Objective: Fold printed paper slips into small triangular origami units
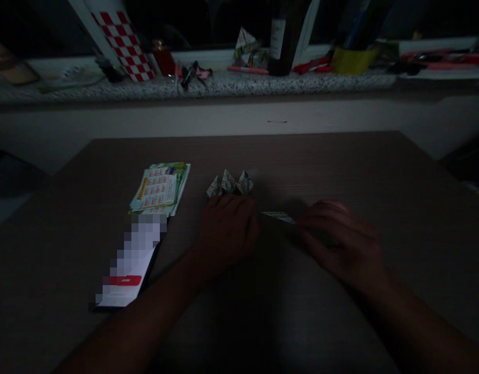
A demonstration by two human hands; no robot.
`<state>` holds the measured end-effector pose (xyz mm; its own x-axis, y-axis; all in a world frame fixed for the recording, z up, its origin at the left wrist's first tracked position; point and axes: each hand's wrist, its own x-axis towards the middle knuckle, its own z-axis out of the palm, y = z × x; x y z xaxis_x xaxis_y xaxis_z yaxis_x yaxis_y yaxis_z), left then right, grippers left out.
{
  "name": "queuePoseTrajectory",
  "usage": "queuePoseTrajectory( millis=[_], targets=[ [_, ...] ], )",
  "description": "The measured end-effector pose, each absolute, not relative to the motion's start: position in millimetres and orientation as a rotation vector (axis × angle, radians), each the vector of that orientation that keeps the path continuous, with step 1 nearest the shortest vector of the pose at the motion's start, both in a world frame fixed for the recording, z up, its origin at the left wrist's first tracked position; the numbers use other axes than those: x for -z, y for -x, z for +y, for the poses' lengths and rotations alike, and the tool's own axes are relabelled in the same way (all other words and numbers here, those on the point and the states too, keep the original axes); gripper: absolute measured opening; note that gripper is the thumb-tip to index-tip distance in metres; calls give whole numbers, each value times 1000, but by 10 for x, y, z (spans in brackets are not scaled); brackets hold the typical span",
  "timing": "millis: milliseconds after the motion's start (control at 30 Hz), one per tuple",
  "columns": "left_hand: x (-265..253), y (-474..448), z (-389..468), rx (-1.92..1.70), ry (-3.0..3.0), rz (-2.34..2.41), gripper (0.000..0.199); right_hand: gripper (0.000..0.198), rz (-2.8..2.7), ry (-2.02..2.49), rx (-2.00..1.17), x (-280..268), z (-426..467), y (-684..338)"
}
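Dim light leaves much of both hands dark. A narrow folded paper strip (278, 216) with print on it lies low over the table between my hands. My right hand (342, 239) pinches its right end between thumb and fingers. My left hand (229, 226) is closed with its knuckles up, at the strip's left end; its fingertips are hidden. Just beyond the left hand stand three small pointed folded paper pieces (228, 182), partly covered by its fingers. Left of them rests a loose stack of printed paper slips (157, 189).
A lit phone (130, 270) lies left of my left forearm, its screen partly blurred. Behind the brown table (320, 161) runs a speckled stone sill (231, 89). On it stand a red-and-white checked container (126, 44), a dark bottle (280, 44) and a yellow holder (352, 61).
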<state>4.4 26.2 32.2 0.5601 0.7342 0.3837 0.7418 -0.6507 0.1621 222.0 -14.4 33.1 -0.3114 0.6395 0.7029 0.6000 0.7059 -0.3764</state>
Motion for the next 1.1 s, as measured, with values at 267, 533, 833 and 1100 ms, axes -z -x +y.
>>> queuePoseTrajectory(
  millis=[267, 533, 833, 1100],
  targets=[
    [-195, -193, 113, 796, 3055, -951, 24, 20, -1972, 993, -275, -220, -156, -2079],
    [-186, -142, 179, 909, 3112, -1438, 27, 4, -1729, 1354, -548, -136, -87, -2220],
    [-163, -106, 371, 633, 3345, -1777, 31, 6, -1871, 1389, -905, -99, -78, -2305],
    [-198, -104, 277, 258, 3098, -1012, 27, 18, -2295, 1374, -629, -153, -71, -2303]
  ],
)
